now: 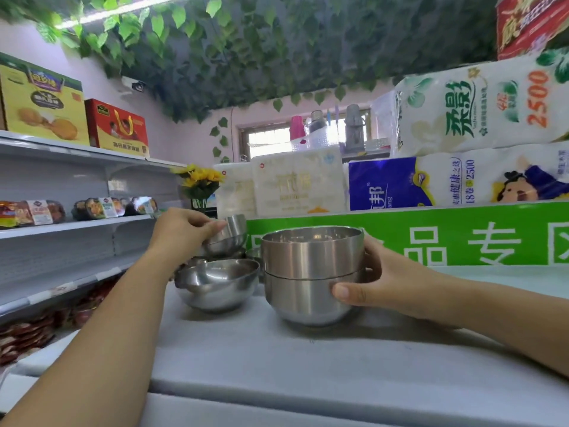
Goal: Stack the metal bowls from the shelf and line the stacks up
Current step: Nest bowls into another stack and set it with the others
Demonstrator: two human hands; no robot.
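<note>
A stack of two steel bowls [311, 272] stands on the grey shelf top [277, 365] at centre. My right hand [378, 282] grips its right side, thumb on the lower bowl. To the left sits a shallower metal bowl [217, 288], nested on another. Behind it, my left hand [184, 232] holds a tilted small metal bowl [226, 241] by its rim, above more bowls that are mostly hidden.
A green sign board [431, 238] runs behind the bowls, with packs of tissue paper [462, 177] stacked above it. White shelves [61, 229] with packaged food stand on the left. A vase of yellow flowers [200, 183] is behind my left hand.
</note>
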